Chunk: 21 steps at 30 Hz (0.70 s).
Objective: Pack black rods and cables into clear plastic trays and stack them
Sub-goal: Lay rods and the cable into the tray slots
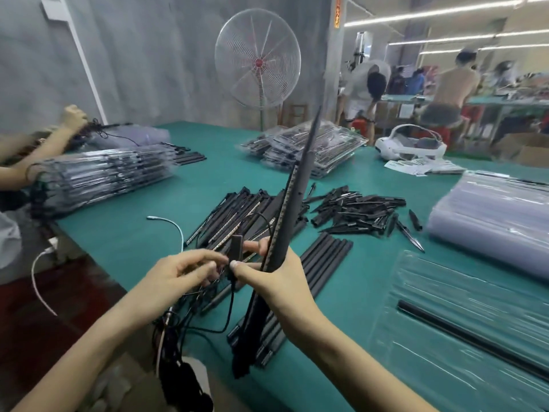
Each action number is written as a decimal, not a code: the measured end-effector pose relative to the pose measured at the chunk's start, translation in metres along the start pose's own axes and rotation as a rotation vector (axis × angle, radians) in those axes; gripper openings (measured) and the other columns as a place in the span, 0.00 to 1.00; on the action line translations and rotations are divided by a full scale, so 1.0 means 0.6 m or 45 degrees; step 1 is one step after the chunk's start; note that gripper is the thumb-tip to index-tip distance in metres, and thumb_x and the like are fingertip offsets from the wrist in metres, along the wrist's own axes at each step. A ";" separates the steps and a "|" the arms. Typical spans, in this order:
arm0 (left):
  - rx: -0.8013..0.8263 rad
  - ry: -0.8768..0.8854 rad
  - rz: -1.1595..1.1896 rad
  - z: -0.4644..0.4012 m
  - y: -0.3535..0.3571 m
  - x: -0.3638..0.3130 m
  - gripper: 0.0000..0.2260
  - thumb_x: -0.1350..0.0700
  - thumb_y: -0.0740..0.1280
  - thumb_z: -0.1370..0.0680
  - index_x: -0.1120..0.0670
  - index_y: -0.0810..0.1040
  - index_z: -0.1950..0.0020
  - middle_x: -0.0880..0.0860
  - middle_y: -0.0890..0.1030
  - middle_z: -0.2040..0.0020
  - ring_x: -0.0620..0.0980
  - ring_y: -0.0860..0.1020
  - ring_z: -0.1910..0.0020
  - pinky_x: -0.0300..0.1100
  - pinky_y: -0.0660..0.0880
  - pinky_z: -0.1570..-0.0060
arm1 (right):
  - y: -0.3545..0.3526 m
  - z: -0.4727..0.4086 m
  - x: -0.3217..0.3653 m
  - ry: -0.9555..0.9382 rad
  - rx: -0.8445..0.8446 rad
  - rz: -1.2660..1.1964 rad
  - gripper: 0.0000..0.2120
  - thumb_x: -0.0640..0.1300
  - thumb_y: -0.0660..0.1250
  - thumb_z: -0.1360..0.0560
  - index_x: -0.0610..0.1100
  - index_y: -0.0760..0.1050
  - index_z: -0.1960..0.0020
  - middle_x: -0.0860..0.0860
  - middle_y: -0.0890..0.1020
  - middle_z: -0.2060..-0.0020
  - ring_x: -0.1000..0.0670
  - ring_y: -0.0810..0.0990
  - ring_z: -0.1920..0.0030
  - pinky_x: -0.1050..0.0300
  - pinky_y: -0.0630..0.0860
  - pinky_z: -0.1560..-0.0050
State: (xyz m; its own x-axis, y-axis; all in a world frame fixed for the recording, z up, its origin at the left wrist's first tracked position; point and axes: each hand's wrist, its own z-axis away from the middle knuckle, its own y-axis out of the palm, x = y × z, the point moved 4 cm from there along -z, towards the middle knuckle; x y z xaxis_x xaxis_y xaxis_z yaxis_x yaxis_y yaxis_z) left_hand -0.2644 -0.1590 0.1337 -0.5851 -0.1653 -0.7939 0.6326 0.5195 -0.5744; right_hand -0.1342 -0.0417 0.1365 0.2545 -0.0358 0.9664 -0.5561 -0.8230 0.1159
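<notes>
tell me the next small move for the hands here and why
Probably carry the rod bundle across to the open clear tray on the right and lay it in. The right hand holds the bundle upright, the left hand pinches its cable by the small black box, and the tray holds only one rod.

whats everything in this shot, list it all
long rod: one, black, held upright at centre
cable: one, black, looped beside the long rod
rod pile: many, black, table centre
short spikes: many, black, right of the pile
open tray: one, clear, near right, one rod in it
packed trays: stacked, clear, left
fan: one, white, rear
left hand: pinches the cable
right hand: grips the long rod
</notes>
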 end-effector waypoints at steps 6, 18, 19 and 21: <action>0.094 -0.084 -1.005 0.037 -0.001 0.098 0.24 0.25 0.61 0.42 0.39 0.68 0.56 0.43 0.70 0.56 0.44 0.70 0.54 0.41 0.67 0.52 | -0.015 -0.008 -0.015 0.031 0.009 0.057 0.16 0.35 0.71 0.30 0.46 0.64 0.64 0.39 0.75 0.62 0.50 0.71 0.63 0.55 0.70 0.60; -0.311 0.011 -0.994 0.091 0.010 0.121 0.12 0.38 0.58 0.39 0.45 0.64 0.64 0.46 0.67 0.59 0.48 0.63 0.57 0.45 0.59 0.59 | -0.027 -0.016 -0.031 -0.047 -0.026 0.209 0.13 0.37 0.69 0.29 0.45 0.64 0.64 0.59 0.73 0.74 0.60 0.74 0.72 0.62 0.74 0.65; -0.251 0.041 -0.898 0.089 0.004 0.125 0.14 0.37 0.60 0.37 0.46 0.62 0.66 0.47 0.66 0.60 0.49 0.64 0.57 0.44 0.62 0.58 | -0.027 -0.016 -0.032 -0.052 -0.052 0.224 0.11 0.37 0.68 0.28 0.43 0.65 0.62 0.59 0.74 0.73 0.60 0.76 0.72 0.57 0.78 0.63; -0.162 0.102 -0.764 0.084 -0.015 0.132 0.19 0.35 0.64 0.38 0.47 0.61 0.68 0.49 0.65 0.60 0.47 0.66 0.55 0.36 0.63 0.56 | -0.031 -0.017 -0.035 -0.046 -0.099 0.241 0.10 0.37 0.68 0.27 0.39 0.67 0.60 0.57 0.74 0.70 0.58 0.78 0.70 0.46 0.81 0.57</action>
State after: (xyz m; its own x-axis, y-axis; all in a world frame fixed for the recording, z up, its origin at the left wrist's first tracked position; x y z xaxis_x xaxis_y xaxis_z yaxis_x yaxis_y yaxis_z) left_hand -0.2910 -0.2191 0.0660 -0.8595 -0.3989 -0.3196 0.1190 0.4519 -0.8841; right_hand -0.1374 -0.0200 0.1163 0.1673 -0.2069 0.9640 -0.6554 -0.7538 -0.0480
